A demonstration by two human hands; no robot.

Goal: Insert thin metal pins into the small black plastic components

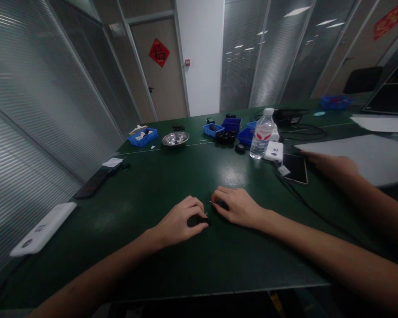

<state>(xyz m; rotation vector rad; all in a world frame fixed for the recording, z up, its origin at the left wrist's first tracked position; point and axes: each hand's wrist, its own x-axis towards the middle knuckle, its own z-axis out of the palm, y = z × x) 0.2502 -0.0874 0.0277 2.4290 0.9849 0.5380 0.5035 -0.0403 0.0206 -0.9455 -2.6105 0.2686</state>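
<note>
Just above the green tabletop, my left hand (181,221) has thumb and fingers closed around a small black piece (208,221) with a bit of green on it. Its exact kind is too small and dark to make out. A short distance to the right, my right hand (237,206) pinches a thin tool with a metal tip (210,202). The tip points left, towards the black piece, and appears apart from it. Most of the tool is hidden in my fingers.
Beyond my hands are a metal bowl (175,139), a blue tray (143,137), several blue bins (231,124) and a water bottle (262,134). A white power bank (273,151), a phone (296,168) and another person's hand (331,164) are on the right. A white box (44,229) lies left.
</note>
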